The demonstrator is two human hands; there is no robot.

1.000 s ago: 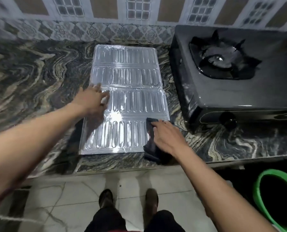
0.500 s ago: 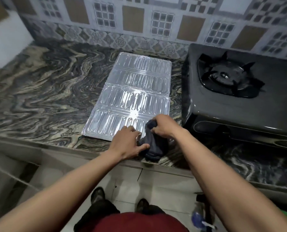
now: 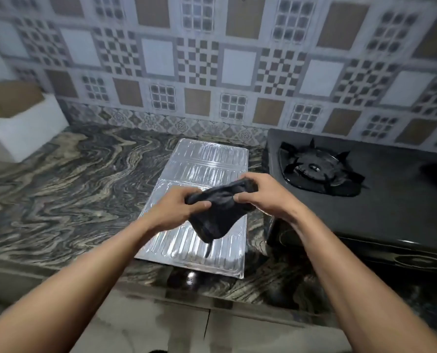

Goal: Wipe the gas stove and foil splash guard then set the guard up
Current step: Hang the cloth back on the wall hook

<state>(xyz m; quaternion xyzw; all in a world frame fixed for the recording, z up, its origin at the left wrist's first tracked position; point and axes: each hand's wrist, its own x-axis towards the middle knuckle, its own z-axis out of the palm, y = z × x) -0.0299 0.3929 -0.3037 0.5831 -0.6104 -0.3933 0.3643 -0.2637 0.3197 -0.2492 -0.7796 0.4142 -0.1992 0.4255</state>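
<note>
While I hold the dark cloth (image 3: 218, 212) bunched between both hands above the tabletop (image 3: 67, 184), my left hand (image 3: 178, 208) is closed on its near end and my right hand (image 3: 259, 193) is closed on its far end, the slack hanging down clear of the foil; the foil splash guard (image 3: 207, 164) lies flat and unfolded on the tabletop, just beside the left flank of the gas stove (image 3: 380, 210), its ribbed panels bright; whether either surface is fully wiped I cannot tell, though no obvious grime shows; by my judgement the cloth is being refolded mid-wipe; standing the guard upright is plainly not yet done.
</note>
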